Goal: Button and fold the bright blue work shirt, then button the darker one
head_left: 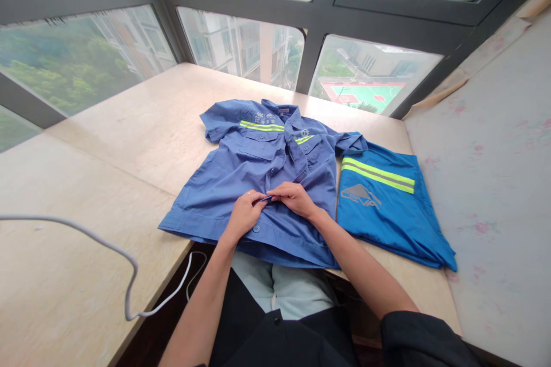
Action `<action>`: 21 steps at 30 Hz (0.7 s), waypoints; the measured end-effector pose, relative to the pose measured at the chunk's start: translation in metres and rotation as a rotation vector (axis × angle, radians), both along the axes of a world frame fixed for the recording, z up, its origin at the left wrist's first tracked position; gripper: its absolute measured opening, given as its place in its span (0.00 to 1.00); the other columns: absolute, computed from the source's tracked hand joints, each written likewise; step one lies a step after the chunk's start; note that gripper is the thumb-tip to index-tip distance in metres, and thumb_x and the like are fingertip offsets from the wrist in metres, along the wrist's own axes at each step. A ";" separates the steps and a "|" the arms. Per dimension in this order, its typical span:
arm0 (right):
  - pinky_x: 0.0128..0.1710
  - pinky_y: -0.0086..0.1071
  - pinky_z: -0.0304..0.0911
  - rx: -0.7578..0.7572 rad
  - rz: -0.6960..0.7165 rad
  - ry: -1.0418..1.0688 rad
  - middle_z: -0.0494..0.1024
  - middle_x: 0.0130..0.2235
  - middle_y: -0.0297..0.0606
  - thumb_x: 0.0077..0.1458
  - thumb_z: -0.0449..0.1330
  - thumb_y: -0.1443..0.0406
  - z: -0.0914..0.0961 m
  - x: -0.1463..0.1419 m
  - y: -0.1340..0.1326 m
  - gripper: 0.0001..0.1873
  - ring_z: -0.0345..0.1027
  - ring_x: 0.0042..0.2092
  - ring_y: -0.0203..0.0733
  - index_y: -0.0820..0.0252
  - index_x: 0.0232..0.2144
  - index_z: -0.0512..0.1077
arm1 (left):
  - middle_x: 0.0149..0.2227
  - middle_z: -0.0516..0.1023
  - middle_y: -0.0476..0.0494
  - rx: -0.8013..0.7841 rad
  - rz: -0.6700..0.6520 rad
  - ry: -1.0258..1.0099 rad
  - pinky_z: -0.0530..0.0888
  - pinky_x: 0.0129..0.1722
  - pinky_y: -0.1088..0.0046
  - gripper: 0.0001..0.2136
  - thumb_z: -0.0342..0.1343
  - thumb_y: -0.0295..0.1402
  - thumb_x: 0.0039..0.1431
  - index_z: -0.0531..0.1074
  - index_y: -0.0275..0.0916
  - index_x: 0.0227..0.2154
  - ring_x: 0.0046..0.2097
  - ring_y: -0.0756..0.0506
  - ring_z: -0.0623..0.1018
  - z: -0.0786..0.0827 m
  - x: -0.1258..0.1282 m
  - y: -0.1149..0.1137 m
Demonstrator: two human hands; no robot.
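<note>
A blue short-sleeved work shirt with yellow-green reflective strips lies front up on the stone ledge, collar away from me. Its lower hem hangs over the ledge's near edge toward my lap. My left hand and my right hand meet at the front placket, low on the shirt. Both sets of fingers are closed on the placket edge, pinching it between them. A button shows on the hem just below my left hand. Whether another button sits between the fingertips is hidden. Higher up, the placket gapes near the collar.
To the right lies a folded brighter blue garment with a reflective strip and grey logo, touching the shirt's sleeve. A white cable loops across the stone ledge at left. Windows border the back; a floral-papered wall stands right.
</note>
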State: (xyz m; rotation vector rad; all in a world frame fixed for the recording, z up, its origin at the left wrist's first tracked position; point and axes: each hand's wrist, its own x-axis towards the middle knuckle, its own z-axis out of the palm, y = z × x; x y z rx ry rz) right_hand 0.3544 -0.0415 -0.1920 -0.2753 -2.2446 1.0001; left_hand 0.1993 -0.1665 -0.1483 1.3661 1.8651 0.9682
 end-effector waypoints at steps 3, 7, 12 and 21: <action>0.41 0.30 0.71 -0.043 -0.013 -0.004 0.83 0.36 0.37 0.61 0.61 0.65 -0.002 0.000 0.001 0.11 0.75 0.37 0.36 0.54 0.44 0.81 | 0.36 0.79 0.46 0.013 0.017 0.013 0.69 0.45 0.72 0.09 0.54 0.26 0.59 0.80 0.40 0.36 0.41 0.48 0.75 -0.001 0.002 0.000; 0.41 0.30 0.71 -0.055 -0.003 -0.010 0.83 0.37 0.38 0.61 0.60 0.65 -0.002 0.002 0.001 0.12 0.75 0.38 0.37 0.55 0.44 0.80 | 0.37 0.79 0.46 0.031 0.025 0.028 0.69 0.47 0.71 0.10 0.54 0.26 0.60 0.80 0.40 0.36 0.42 0.48 0.76 -0.004 0.002 0.000; 0.43 0.31 0.71 -0.020 -0.033 -0.037 0.82 0.38 0.39 0.62 0.58 0.67 0.000 0.003 -0.001 0.12 0.75 0.39 0.37 0.57 0.44 0.80 | 0.37 0.79 0.46 0.040 0.034 0.041 0.70 0.47 0.71 0.10 0.53 0.26 0.60 0.80 0.40 0.36 0.41 0.47 0.76 -0.006 0.003 -0.001; 0.44 0.34 0.70 0.098 -0.060 -0.072 0.82 0.39 0.40 0.63 0.57 0.67 0.003 0.004 -0.005 0.11 0.75 0.40 0.38 0.58 0.43 0.78 | 0.34 0.79 0.47 0.084 0.005 0.013 0.71 0.43 0.72 0.09 0.55 0.28 0.59 0.81 0.42 0.35 0.37 0.49 0.75 -0.006 0.001 -0.005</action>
